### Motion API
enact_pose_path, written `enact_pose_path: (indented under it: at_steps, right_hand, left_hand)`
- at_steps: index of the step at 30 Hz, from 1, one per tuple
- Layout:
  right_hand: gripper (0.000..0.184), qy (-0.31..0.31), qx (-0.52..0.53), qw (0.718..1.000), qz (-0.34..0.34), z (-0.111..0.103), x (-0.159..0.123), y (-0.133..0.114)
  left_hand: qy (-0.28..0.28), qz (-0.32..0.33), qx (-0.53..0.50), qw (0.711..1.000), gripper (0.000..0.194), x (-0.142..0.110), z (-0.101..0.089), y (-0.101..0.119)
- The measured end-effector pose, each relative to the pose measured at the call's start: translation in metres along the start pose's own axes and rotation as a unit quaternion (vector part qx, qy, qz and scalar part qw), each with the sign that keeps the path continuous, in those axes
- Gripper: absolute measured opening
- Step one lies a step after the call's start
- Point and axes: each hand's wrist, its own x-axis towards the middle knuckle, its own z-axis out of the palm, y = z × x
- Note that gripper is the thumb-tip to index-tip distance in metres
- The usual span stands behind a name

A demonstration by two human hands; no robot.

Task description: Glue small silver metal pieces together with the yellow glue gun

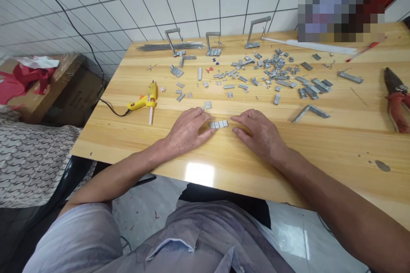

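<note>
A short strip of small grey metal pieces lies on the wooden table between my two hands. My left hand rests palm down with fingers stretched toward the strip's left end, fingertips touching it. My right hand lies flat on the table to the right, its fingers pointing at the strip's right end and almost touching it. Neither hand holds anything.
Several loose grey metal pieces are scattered across the far half. A yellow glue gun with its cord lies left; red-handled pliers lie right. Three bent metal frames and a rod bundle stand at the far edge. Cardboard boxes sit on the floor left.
</note>
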Motion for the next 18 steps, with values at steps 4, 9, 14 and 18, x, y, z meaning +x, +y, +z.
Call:
enact_pose_path:
  at_steps: [4, 9, 14, 18]
  right_hand:
    - [0.030, -0.050, -0.043, 0.998, -0.008, 0.004, 0.004, -0.005]
    - [0.031, -0.063, -0.066, 0.996, -0.012, 0.007, 0.005, -0.006]
    - [0.031, -0.054, -0.073, 0.996, -0.021, 0.009, 0.003, -0.004]
    - [0.032, -0.037, -0.065, 0.997, -0.029, 0.010, 0.001, -0.003]
  left_hand:
    - [0.001, -0.013, -0.022, 1.000, 0.022, -0.004, 0.008, -0.004]
    - [0.003, -0.004, -0.021, 1.000, 0.022, -0.003, 0.013, -0.004]
    - [-0.002, 0.002, -0.019, 1.000, 0.024, -0.004, 0.013, -0.004]
    - [0.002, -0.003, -0.028, 1.000, 0.023, -0.004, 0.015, -0.006]
